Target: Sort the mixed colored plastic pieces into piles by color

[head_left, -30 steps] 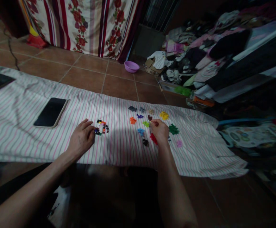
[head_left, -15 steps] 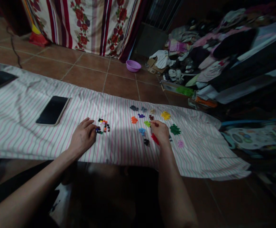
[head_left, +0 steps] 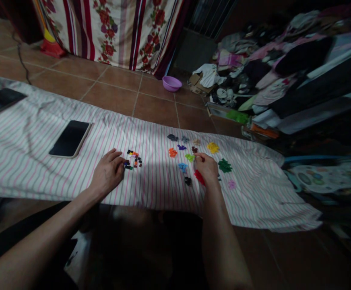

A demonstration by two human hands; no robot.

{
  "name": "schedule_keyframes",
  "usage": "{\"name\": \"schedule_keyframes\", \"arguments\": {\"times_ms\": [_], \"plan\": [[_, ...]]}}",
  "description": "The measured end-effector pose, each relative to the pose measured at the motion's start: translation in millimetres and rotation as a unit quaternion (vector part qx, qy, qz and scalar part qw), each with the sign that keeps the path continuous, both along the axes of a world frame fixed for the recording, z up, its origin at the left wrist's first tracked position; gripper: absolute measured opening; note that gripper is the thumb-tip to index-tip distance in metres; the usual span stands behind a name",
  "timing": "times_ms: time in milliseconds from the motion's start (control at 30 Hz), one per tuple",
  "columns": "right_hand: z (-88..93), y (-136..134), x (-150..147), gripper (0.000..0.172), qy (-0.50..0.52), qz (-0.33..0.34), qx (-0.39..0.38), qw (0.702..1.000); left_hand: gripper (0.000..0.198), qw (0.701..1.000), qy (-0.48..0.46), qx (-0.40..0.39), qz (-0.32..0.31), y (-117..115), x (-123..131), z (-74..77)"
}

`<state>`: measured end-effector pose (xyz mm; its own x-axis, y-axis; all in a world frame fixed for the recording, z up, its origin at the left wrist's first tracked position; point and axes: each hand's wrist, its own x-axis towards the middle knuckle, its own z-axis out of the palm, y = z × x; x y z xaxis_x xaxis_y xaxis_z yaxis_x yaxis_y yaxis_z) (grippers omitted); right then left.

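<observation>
My left hand point(head_left: 107, 171) rests on the striped cloth with its fingers loosely apart. Its fingertips reach the left edge of a small cluster of mixed-colour pieces point(head_left: 135, 154), set close together in black, orange, brown and other colours. To the right, my right hand point(head_left: 207, 168) is closed in a pinch beside the lime-green pile point(head_left: 189, 157) and the brown pile point(head_left: 195, 149). Whatever lies between its fingertips is too small to make out. Under that hand a red pile point(head_left: 199, 177) is partly hidden. Around it lie orange point(head_left: 172, 152), light-blue point(head_left: 182, 167) and black point(head_left: 188, 181) piles.
Yellow point(head_left: 213, 147), dark-green point(head_left: 224, 165) and pink point(head_left: 231, 184) piles lie farther right on the cloth point(head_left: 151, 185). A phone point(head_left: 70, 139) lies left of my left hand, another dark device point(head_left: 2, 101) beyond it. A purple basin point(head_left: 172, 83) stands on the tiled floor.
The whole view has shifted slightly, so things sit a little farther right. Both hands keep nearly the same places over the cloth; the right one stays pinched by the lime-green pile.
</observation>
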<state>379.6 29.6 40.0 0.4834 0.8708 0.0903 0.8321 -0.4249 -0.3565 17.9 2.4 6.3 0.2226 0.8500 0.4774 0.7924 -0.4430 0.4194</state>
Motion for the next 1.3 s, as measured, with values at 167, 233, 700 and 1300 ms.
{"name": "schedule_keyframes", "arguments": {"times_ms": [167,233,700,1300], "plan": [[0.8,1,-3,0.032,0.006,0.005,0.002,1.0,0.028,1.0,0.004,-0.004,0.001,0,0,0.4],[0.9,1,-3,0.033,0.008,0.003,0.005,1.0,0.028,1.0,0.006,-0.006,-0.002,0,-1,0.4],[-2.8,6,-79,0.022,0.048,0.231,0.174,0.956,0.027,1.0,-0.002,-0.006,0.006,0,0,-0.7],[-8.9,-11,-153,0.009,0.092,0.513,0.09,0.849,0.025,1.0,-0.002,0.003,0.0,0,0,-1.4]]}}
